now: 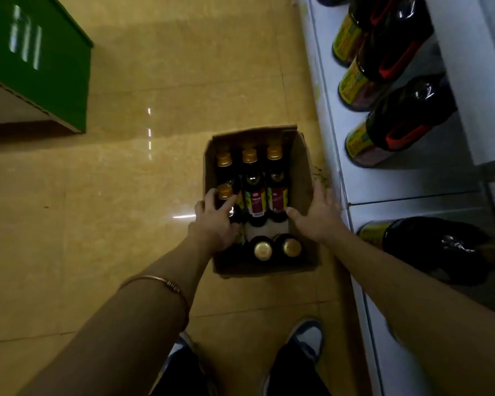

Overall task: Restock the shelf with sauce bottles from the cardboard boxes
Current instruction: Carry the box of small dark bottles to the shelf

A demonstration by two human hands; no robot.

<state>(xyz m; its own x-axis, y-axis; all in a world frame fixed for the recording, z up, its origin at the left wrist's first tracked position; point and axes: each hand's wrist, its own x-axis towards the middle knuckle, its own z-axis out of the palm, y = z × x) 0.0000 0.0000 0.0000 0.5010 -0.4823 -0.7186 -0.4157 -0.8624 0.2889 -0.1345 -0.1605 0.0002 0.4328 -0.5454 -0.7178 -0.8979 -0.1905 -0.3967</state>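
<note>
Left hand [212, 221] grasps a bottle [226, 201] in the cardboard box [300, 172], apparently by its neck; right hand [317, 215] released. Slip risks breakage.

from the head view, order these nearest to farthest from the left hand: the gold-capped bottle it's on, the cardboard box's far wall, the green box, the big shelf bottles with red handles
1. Gold-capped bottle: in the left hand, at the box's near-left.
2. Cardboard box's far wall: just beyond the bottles.
3. Big shelf bottles with red handles: up on the white shelf, to the right.
4. Green box: far left across the floor.

The last two are too close to call.
</note>
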